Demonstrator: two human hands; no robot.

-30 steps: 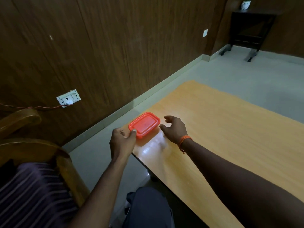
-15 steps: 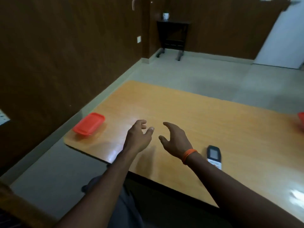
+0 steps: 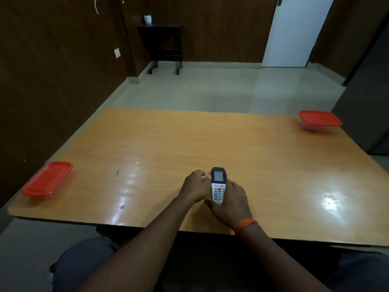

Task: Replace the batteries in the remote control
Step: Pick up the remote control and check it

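A remote control (image 3: 219, 185) with a dark top, a grey screen and a white keypad with an orange button lies face up near the front edge of the wooden table (image 3: 273, 161). My left hand (image 3: 194, 185) holds its left side, fingers at the upper edge. My right hand (image 3: 230, 202), an orange band on the wrist, wraps around its lower right side and bottom end. No batteries are visible.
A red-lidded container (image 3: 47, 179) sits at the table's left edge, another red-lidded container (image 3: 320, 121) at the far right corner. Beyond the table are a tiled floor, a dark side table (image 3: 163, 43) and a white door (image 3: 294, 30).
My hands left the red container at the left and moved to the table's front middle, where both now hold the remote. The view swung right.
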